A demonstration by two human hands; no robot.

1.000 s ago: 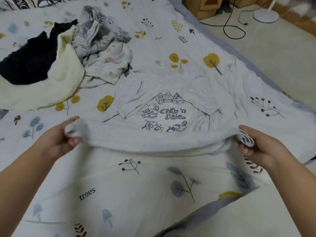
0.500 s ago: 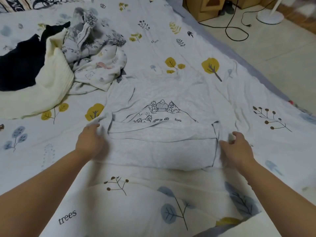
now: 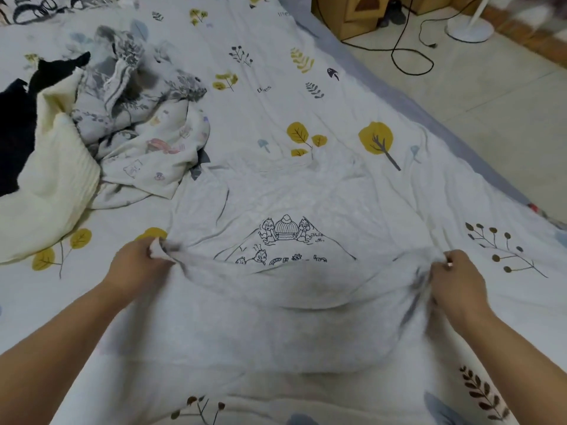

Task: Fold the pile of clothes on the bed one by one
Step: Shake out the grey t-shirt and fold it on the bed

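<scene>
- Both hands pinch a pale grey printed shirt (image 3: 276,302) on the bed (image 3: 352,96) — left hand (image 3: 139,265) and right hand (image 3: 457,283) at opposite sides of its folded edge.
- Uneven pulling would likely skew the fold.
- Unfolded pile (image 3: 101,133) lies far-left — near, not obstructing.

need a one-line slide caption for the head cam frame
Both hands, left and right, grip a folded grey cartoon-print shirt on the bed, unfolded clothes pile beside.
</scene>
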